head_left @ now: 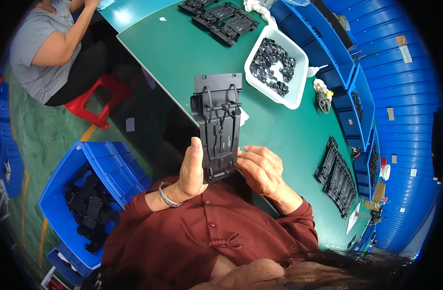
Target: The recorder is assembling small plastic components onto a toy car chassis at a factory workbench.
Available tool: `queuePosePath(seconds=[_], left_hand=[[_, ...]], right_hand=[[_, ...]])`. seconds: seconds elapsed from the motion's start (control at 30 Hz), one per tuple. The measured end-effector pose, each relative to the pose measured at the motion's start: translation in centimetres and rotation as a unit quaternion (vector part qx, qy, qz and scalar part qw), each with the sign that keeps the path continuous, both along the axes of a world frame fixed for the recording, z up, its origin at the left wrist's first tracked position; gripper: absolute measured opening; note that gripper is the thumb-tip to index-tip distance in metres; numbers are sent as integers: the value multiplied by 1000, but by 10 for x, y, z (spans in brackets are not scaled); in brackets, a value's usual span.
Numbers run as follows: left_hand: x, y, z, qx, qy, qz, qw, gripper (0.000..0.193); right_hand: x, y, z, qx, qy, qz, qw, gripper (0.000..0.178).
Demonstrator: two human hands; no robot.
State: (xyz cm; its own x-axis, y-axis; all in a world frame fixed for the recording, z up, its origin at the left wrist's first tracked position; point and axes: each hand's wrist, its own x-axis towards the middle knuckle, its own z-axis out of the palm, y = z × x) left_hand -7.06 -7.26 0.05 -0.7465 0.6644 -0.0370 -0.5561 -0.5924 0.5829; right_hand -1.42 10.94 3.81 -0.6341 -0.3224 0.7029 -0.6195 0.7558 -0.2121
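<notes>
A long black plastic molded part (222, 130) is held up in front of me, its upper end over the green tabletop. It has ribs, thin curved arms and a small cross-piece near the upper end. My left hand (191, 169) supports its lower left edge, the thumb pointing up and the other fingers hidden behind. At the lower right edge my right hand (261, 166) grips it with bent fingers. Just beyond stands a white tub (300, 67) holding many small black pieces (272, 60).
The green table (284, 125) carries more black molded parts (226, 21) at the far side and a row of ribbed black parts (338, 179) at right. Blue bins (338, 65) line the right edge. A blue crate (57, 188) sits lower left. Someone sits on a red stool (98, 99).
</notes>
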Motion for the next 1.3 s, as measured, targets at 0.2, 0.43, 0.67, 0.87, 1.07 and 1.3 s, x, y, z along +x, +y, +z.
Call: queuePosePath(seconds=[0.2, 0.43, 0.67, 0.87, 1.07, 1.3], left_hand=[[-2, -3, -11, -17, 39, -33, 999, 87], [-2, -5, -10, -37, 51, -40, 997, 86], [-1, -6, -12, -32, 38, -45, 998, 85], [-1, -6, -15, -33, 34, -46, 998, 84], [-2, -8, -16, -40, 37, -53, 997, 83], [-2, -8, -13, -41, 23, -53, 997, 79]], right_hand=[[2, -1, -1, -8, -17, -13, 1000, 30], [0, -3, -4, -4, -13, -14, 1000, 27], [0, -4, -8, -17, -20, -10, 1000, 28], [0, -5, -8, -23, -37, -8, 999, 31], [0, -5, -9, -23, -40, -8, 999, 30], [-1, -7, -11, -34, -36, -12, 999, 28]])
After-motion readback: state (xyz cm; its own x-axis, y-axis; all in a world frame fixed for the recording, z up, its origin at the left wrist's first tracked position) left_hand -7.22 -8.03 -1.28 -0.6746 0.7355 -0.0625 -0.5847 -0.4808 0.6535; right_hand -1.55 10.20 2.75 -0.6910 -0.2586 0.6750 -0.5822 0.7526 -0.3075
